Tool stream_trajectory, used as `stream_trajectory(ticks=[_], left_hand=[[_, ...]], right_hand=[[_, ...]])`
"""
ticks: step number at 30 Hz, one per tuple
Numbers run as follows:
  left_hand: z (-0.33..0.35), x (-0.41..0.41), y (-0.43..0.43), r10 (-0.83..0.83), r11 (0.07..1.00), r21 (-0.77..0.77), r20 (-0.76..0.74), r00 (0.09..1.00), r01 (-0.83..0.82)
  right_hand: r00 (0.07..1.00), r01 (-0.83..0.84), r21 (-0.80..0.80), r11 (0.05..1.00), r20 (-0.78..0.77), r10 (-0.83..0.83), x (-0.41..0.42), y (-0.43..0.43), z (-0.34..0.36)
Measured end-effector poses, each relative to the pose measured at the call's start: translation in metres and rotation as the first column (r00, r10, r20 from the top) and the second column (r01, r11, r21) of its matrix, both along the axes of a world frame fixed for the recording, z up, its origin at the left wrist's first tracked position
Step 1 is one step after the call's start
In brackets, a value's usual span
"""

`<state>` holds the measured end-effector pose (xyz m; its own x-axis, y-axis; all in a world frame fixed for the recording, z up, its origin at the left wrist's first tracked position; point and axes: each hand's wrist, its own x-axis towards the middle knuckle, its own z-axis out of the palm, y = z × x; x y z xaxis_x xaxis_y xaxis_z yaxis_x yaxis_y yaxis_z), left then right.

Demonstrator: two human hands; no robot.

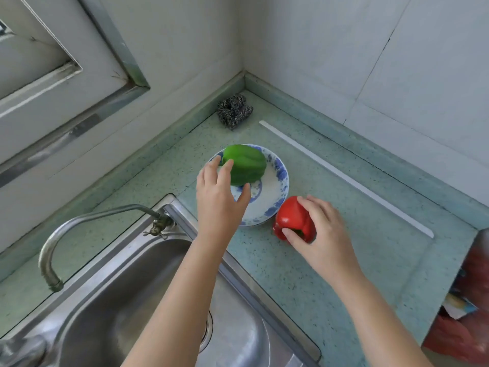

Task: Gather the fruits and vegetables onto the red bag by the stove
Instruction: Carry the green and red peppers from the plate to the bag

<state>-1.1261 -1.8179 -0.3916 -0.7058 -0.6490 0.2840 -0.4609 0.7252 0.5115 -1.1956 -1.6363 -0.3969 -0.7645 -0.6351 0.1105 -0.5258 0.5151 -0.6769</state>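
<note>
A green bell pepper lies in a blue-and-white bowl on the green speckled counter. My left hand reaches over the bowl's near side, fingers spread and touching the pepper's left end, not closed around it. A red bell pepper sits on the counter just right of the bowl. My right hand wraps it from the right, thumb on its near end and fingers over its top. The red bag shows at the right edge, partly cut off.
A steel sink with a curved faucet fills the lower left. A dark scouring pad lies in the back corner. A white strip runs diagonally across the counter. Tiled walls close the back and right.
</note>
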Motion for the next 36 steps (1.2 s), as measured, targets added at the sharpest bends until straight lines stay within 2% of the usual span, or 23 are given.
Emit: stream_trajectory(ticks=[7,15,21,26,36], left_hand=[[-0.012,-0.023,-0.013,-0.029,1.0,0.003,0.04,0.999,0.029],[-0.018,-0.033,-0.015,0.006,0.993,0.117,-0.008,1.0,-0.005],[-0.016,-0.041,-0.022,-0.016,0.988,0.151,0.001,1.0,0.015],[-0.013,-0.041,-0.019,0.04,0.979,0.2,-0.025,0.999,-0.034],[-0.006,-0.015,0.007,0.077,0.951,0.303,-0.057,0.995,-0.057]], right_hand=[[0.994,-0.015,-0.074,0.997,0.106,0.023,-0.003,-0.004,-0.012],[0.978,-0.019,-0.155,0.988,0.201,0.05,-0.006,-0.003,-0.017],[0.976,-0.02,-0.174,0.985,0.209,0.057,-0.008,-0.003,-0.018],[0.963,-0.016,-0.211,0.977,0.26,0.072,-0.011,-0.002,-0.015],[0.969,-0.036,-0.186,0.982,0.233,0.08,-0.006,0.003,-0.012]])
